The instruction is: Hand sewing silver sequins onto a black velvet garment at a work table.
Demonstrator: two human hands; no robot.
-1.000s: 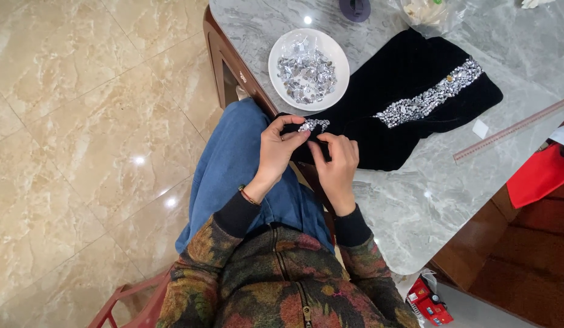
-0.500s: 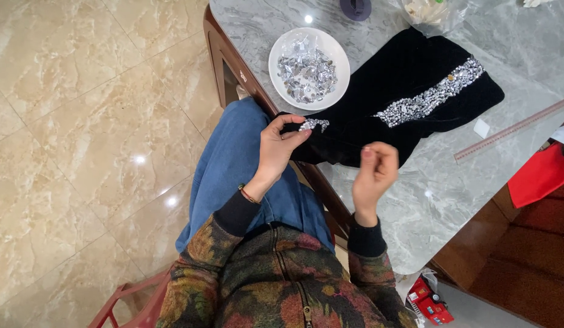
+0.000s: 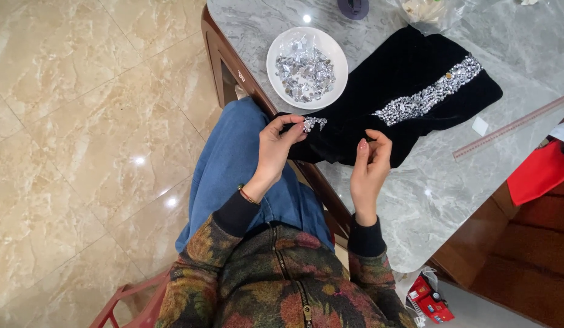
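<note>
A black velvet cloth with a band of silver rhinestones lies on the grey marble table. My left hand pinches the cloth's near edge beside a small cluster of silver stones. My right hand hovers just right of it over the cloth's lower edge, fingers curled and pinched together; whether it holds a needle or thread is too small to tell. A white bowl full of loose silver rhinestones stands just above the left hand.
A long ruler lies at the table's right. A small white scrap sits beside the cloth. Red cloth hangs at the right edge. A clear bag and a dark round object stand at the back. Beige tiled floor lies to the left.
My right hand left the stone cluster, pulled away to the right and back, and now hovers with fingers pinched. My left hand has kept its grip on the cloth's edge.
</note>
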